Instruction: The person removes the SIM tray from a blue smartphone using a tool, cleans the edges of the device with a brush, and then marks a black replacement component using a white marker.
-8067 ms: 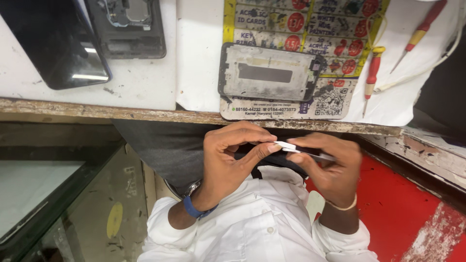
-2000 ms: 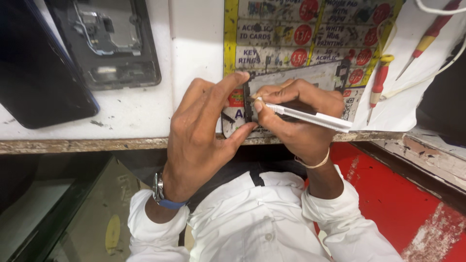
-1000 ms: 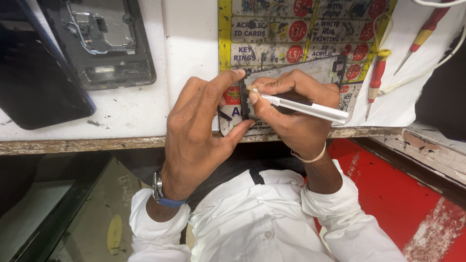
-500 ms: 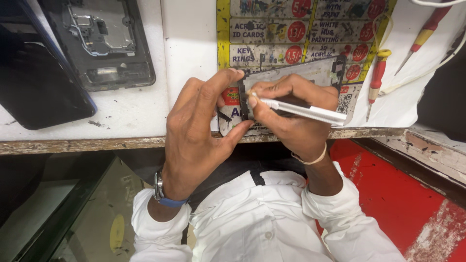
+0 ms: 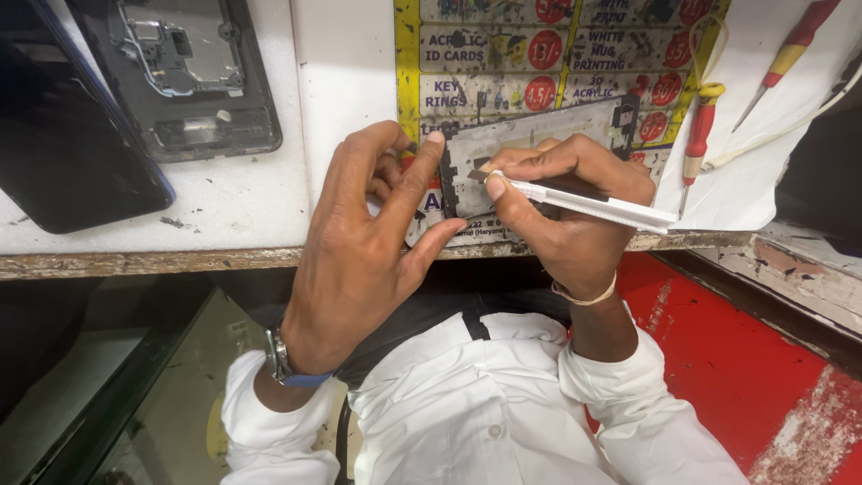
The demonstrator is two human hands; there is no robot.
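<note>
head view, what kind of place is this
Likely a phone repair bench: an opened phone body lies beside a dark screen panel, screwdrivers lie at hand, and the hands work a thin blade tool against a phone frame.

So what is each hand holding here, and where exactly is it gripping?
The right hand pinches a slim white tool near its tip, like a pen. The left hand steadies a flat grey phone part by its left end, between thumb and forefinger.

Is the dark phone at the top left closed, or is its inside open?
Open. The dark phone frame lies on the white bench top with no cover, so its metal shield and inner parts show.
</note>
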